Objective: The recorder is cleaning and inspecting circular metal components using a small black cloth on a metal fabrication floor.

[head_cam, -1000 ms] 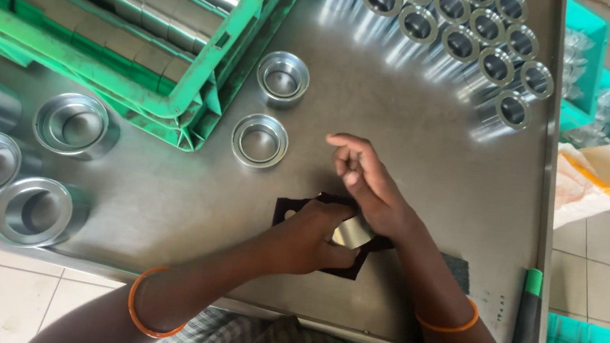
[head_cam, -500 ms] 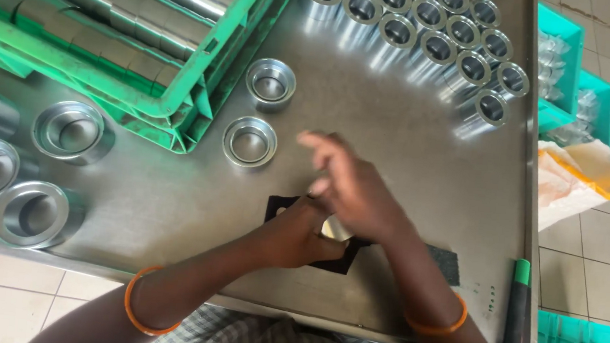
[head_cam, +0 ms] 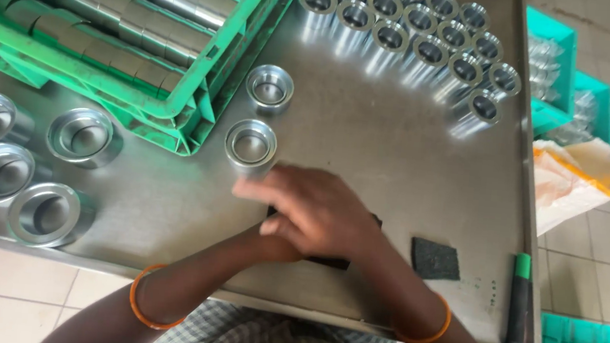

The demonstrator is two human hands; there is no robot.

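Steel everywhere — a brushed metal table (head_cam: 394, 164) carrying shiny turned parts. The right hand (head_cam: 320, 213) lies on top, fingers stretched flat and blurred, pressing down over a black abrasive pad (head_cam: 334, 262) near the table's front edge. The left hand (head_cam: 272, 248) is tucked beneath it, almost wholly covered; whether it grips anything, I cannot tell. Only slivers of the pad show at the edges of the hands.

Count the rest. Two flanged metal cups (head_cam: 251, 145) stand just beyond the fingertips, one behind the other, beside the green crate (head_cam: 200, 103). That crate holds stacked steel cylinders (head_cam: 111, 37) lying in rows — too packed to count. At the left edge, four larger metal rings (head_cam: 44, 211) sit in a cluster. At the far side, a group of small steel sleeves (head_cam: 433, 50) stands upright in tight rows; about a dozen show, some cut off by the frame.

One second dark pad (head_cam: 435, 259) lies alone to the right of the hands, and one green-and-black handled tool (head_cam: 520, 304) rests along the table's right rim. An orange bangle (head_cam: 143, 301) on each wrist — two.
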